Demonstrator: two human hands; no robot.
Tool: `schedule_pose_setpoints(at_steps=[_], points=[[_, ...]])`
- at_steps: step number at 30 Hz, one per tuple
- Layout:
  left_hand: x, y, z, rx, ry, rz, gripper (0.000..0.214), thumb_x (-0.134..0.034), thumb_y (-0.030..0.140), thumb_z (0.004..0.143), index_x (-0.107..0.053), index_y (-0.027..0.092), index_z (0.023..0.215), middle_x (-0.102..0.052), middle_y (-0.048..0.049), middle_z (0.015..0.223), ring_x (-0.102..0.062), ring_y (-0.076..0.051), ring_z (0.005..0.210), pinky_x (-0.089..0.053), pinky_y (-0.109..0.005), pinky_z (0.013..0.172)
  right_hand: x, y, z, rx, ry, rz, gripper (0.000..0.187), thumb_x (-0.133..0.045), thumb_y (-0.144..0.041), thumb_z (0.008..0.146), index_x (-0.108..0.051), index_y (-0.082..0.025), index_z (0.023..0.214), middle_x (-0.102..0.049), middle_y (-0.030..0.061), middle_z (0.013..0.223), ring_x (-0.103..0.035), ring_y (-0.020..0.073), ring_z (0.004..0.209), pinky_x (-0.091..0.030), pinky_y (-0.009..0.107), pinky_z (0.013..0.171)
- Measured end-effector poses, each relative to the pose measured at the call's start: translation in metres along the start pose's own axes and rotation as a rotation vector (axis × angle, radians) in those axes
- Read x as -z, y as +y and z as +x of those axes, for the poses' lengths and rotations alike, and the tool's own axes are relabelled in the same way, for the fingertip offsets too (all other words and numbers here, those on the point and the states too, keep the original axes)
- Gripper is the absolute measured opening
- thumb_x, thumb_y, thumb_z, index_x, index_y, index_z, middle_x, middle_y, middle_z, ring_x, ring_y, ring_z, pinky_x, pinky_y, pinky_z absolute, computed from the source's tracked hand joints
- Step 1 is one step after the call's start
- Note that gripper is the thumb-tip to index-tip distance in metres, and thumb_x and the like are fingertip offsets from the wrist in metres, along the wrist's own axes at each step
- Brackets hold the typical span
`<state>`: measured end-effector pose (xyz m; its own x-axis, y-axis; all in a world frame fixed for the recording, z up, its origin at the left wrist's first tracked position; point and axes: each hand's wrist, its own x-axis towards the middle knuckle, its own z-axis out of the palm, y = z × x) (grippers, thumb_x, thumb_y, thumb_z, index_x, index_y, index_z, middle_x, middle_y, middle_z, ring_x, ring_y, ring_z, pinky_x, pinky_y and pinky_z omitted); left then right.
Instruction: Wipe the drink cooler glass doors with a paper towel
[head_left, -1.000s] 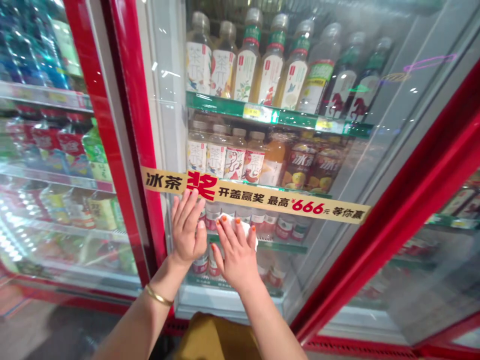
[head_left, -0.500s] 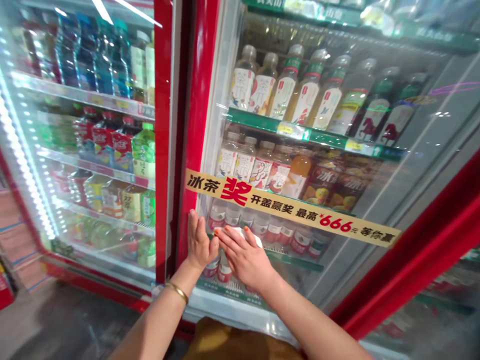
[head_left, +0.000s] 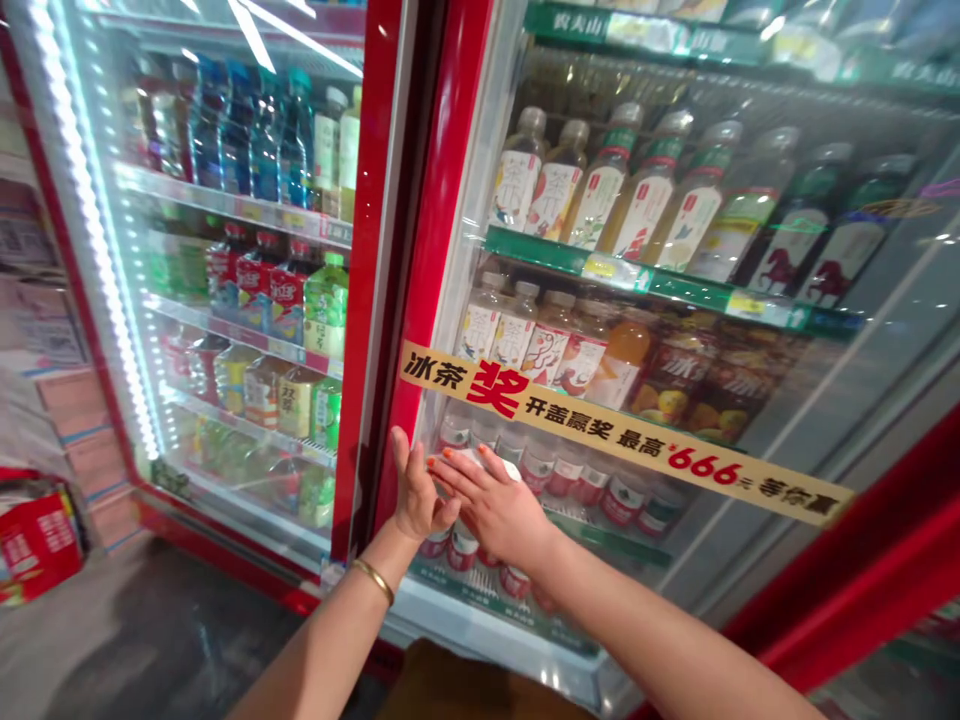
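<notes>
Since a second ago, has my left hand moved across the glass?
Yes. The left hand slid left along the yellow banner, from under its red character to its left end, beside the red door frame.

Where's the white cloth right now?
Head view, low centre: the white cloth is under the right hand, pressed on the fridge's glass door just below the yellow banner, beside the left hand.

White cloth (head_left: 510, 468) flat vs fridge glass door (head_left: 757, 585), low left, mostly covered.

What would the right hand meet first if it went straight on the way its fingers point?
Probably the left hand, which lies against the fridge door just beyond the right hand's fingertips; they look nearly touching.
</notes>
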<state>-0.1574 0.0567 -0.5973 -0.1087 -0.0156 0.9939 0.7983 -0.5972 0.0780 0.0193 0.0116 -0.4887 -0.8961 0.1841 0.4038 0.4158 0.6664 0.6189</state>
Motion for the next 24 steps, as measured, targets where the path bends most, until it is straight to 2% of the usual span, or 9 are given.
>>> schedule_pose_setpoints(at_steps=[2, 5, 7, 9, 13, 15, 18, 21, 24], points=[[0.002, 0.002, 0.003, -0.006, -0.005, 0.006, 0.093, -0.035, 0.071, 0.106, -0.009, 0.017, 0.178, 0.002, -0.022, 0.187, -0.001, -0.036, 0.175, -0.018, -0.061, 0.14, 0.015, 0.013, -0.008, -0.101, 0.049, -0.022, 0.053, -0.05, -0.034, 0.113, -0.054, -0.023, 0.164, -0.051, -0.0025, 0.173, -0.037, 0.0177, 0.167, -0.005, 0.043, 0.145], [0.007, 0.007, 0.01, -0.005, -0.025, 0.015, 0.087, -0.038, 0.062, 0.108, -0.011, 0.019, 0.178, 0.002, -0.0183, 0.187, -0.003, -0.035, 0.175, -0.02, -0.058, 0.142, 0.042, 0.033, 0.012, -0.374, 0.168, -0.07, 0.062, -0.049, -0.038, 0.114, -0.038, -0.023, 0.173, -0.045, 0.0011, 0.176, -0.029, 0.0218, 0.171, 0.012, 0.053, 0.143], [0.011, 0.01, 0.016, -0.012, -0.032, 0.017, 0.084, -0.038, 0.056, 0.108, -0.011, 0.019, 0.178, 0.001, -0.0158, 0.188, -0.004, -0.032, 0.175, -0.018, -0.054, 0.143, 0.046, 0.032, 0.032, -0.448, 0.224, -0.092, 0.064, -0.047, -0.038, 0.114, -0.034, -0.022, 0.175, -0.041, 0.0017, 0.178, -0.023, 0.0228, 0.173, 0.013, 0.056, 0.142], [0.014, 0.013, 0.021, -0.029, -0.029, 0.015, 0.082, -0.036, 0.054, 0.109, -0.01, 0.019, 0.179, 0.001, -0.013, 0.188, -0.002, -0.028, 0.175, -0.015, -0.048, 0.145, 0.036, 0.017, 0.038, -0.359, 0.23, -0.096, 0.06, -0.047, -0.04, 0.113, -0.043, -0.022, 0.171, -0.04, -0.0013, 0.179, -0.018, 0.0206, 0.174, 0.005, 0.052, 0.144], [0.014, 0.012, 0.026, -0.047, -0.036, 0.005, 0.082, -0.038, 0.051, 0.108, -0.013, 0.019, 0.178, -0.002, -0.012, 0.189, -0.006, -0.027, 0.175, -0.012, -0.045, 0.145, 0.007, -0.015, -0.02, -0.266, 0.177, -0.164, 0.051, -0.049, -0.043, 0.11, -0.061, -0.033, 0.159, -0.039, -0.014, 0.178, -0.003, 0.0125, 0.175, -0.008, 0.04, 0.146], [0.012, 0.008, 0.025, -0.051, -0.035, -0.008, 0.081, -0.042, 0.051, 0.107, -0.016, 0.021, 0.178, -0.007, -0.0131, 0.188, -0.01, -0.03, 0.175, -0.014, -0.053, 0.144, 0.006, -0.013, -0.072, -0.4, 0.188, -0.248, 0.053, -0.051, -0.037, 0.109, -0.058, -0.038, 0.161, -0.041, -0.0144, 0.177, -0.001, 0.0129, 0.175, 0.0, 0.044, 0.146], [0.009, 0.003, 0.022, -0.052, -0.028, -0.034, 0.08, -0.045, 0.052, 0.106, -0.022, 0.022, 0.176, -0.014, -0.016, 0.187, -0.015, -0.033, 0.174, -0.018, -0.06, 0.142, 0.021, 0.012, -0.125, -0.749, 0.3, -0.361, 0.068, -0.054, -0.031, 0.108, -0.036, -0.037, 0.174, -0.043, -0.0025, 0.178, -0.014, 0.0234, 0.175, 0.002, 0.056, 0.145], [0.009, 0.005, 0.025, -0.057, -0.016, -0.049, 0.081, -0.054, 0.05, 0.105, -0.025, 0.021, 0.175, -0.021, -0.0187, 0.185, -0.02, -0.032, 0.174, -0.021, -0.059, 0.141, 0.021, 0.023, -0.119, -1.058, 0.407, -0.369, 0.078, -0.05, -0.034, 0.11, -0.014, -0.028, 0.18, -0.036, 0.0122, 0.182, -0.021, 0.0366, 0.173, -0.01, 0.074, 0.139], [0.01, 0.023, 0.037, 0.014, 0.009, -0.065, 0.086, -0.062, 0.037, 0.101, -0.023, 0.019, 0.175, -0.017, -0.0206, 0.185, -0.016, -0.032, 0.174, -0.019, -0.058, 0.141, -0.004, -0.012, -0.08, -1.016, 0.373, -0.272, 0.076, -0.051, -0.034, 0.108, -0.024, -0.029, 0.178, -0.046, 0.0106, 0.177, -0.018, 0.0355, 0.174, -0.009, 0.077, 0.136]])
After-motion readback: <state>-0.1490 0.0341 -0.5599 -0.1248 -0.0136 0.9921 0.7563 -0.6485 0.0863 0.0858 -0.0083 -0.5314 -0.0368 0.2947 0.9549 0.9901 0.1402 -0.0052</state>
